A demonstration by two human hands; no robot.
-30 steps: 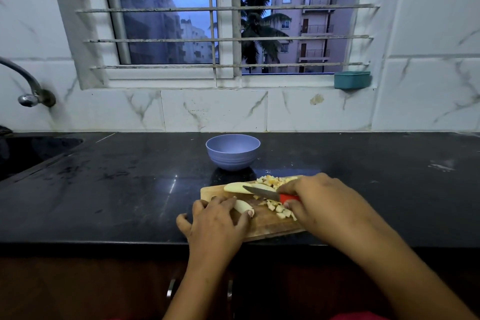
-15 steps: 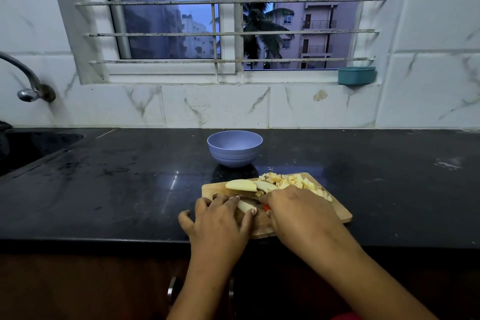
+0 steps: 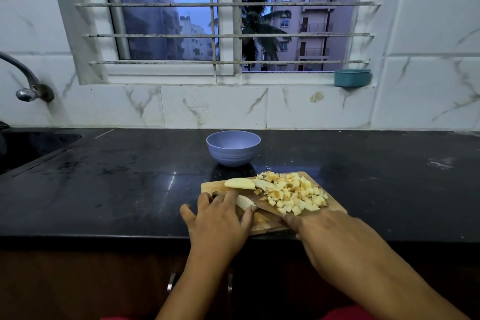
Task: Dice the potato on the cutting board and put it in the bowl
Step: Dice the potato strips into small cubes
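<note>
Left side: the left grip (image 3: 218, 218) rests on the near-left corner of the cutting board (image 3: 213, 187), fingers laid flat over a potato wedge (image 3: 245, 202) and pressing it down, not wrapped round it.
Right side: the right grip (image 3: 324, 231) is at the board's near edge, closed round the knife (image 3: 270, 210). The handle is hidden and the blade angles toward that wedge.
Change: a second ago the right grip hovered over the board's middle. It has since drawn back, baring the diced pile (image 3: 293, 195).
Potato: dice on the board's right half, two uncut wedges (image 3: 240, 183) at its far-left.
Bowl: the bowl (image 3: 233, 153) stands on the tabletop (image 3: 117, 189) just beyond the board's far edge.
Meaning: dicing looks unfinished and the transfer not begun.
</note>
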